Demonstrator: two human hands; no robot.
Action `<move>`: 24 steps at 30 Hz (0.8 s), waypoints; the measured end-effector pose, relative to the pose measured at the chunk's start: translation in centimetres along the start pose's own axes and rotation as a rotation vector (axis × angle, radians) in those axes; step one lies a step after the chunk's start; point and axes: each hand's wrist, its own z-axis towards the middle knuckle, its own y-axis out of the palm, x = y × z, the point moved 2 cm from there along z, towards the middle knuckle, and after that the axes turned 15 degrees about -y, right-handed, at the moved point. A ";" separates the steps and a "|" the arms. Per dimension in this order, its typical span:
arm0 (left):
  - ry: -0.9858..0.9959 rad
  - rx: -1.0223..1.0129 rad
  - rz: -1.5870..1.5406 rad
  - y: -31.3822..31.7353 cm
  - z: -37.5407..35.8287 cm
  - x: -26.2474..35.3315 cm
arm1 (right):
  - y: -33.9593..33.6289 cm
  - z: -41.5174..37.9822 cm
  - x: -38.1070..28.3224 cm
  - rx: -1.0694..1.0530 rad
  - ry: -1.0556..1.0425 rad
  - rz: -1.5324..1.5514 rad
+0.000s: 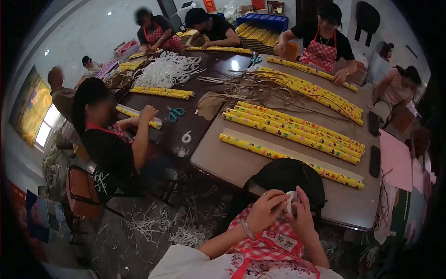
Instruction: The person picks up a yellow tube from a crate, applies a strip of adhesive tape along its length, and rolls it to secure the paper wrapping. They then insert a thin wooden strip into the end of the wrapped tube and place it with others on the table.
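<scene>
My left hand [267, 211], with a ring and a bracelet, and my right hand [304, 215] come together above my lap. Between their fingers is a small white roll of tape [291, 201], partly hidden by the fingers. Both hands are closed around it. Just beyond them, at the table edge, sits a dark rounded thing [285, 179] whose kind I cannot make out. On the table [211, 160] ahead lies a single yellow patterned roll [288, 160], and behind it several more yellow rolls [292, 132] lie side by side.
Brown strips [251, 88] and a heap of white strips [168, 69] lie farther back. Teal scissors [175, 114] and a white tape roll [186, 137] are at left. Two dark phones [374, 161] rest at the right edge. Several people work around the tables; scraps litter the floor.
</scene>
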 end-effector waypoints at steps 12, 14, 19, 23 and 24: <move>-0.009 0.239 0.129 -4.0 -4.1 -2.2 | 4.2 1.7 -2.5 -0.002 -0.183 -0.082; 0.003 0.245 0.128 -4.1 -4.4 -2.3 | 4.1 1.7 -2.3 -0.027 -0.167 -0.098; -0.010 0.235 0.116 -4.7 -4.3 -1.4 | 4.2 1.5 -1.8 -0.023 -0.118 -0.106; -0.037 0.179 0.111 -4.6 -4.3 -1.3 | 4.6 1.4 -1.3 0.088 -0.206 -0.082; -0.019 0.188 0.144 -4.7 -4.3 -1.0 | 4.7 1.2 -1.1 0.099 -0.197 -0.057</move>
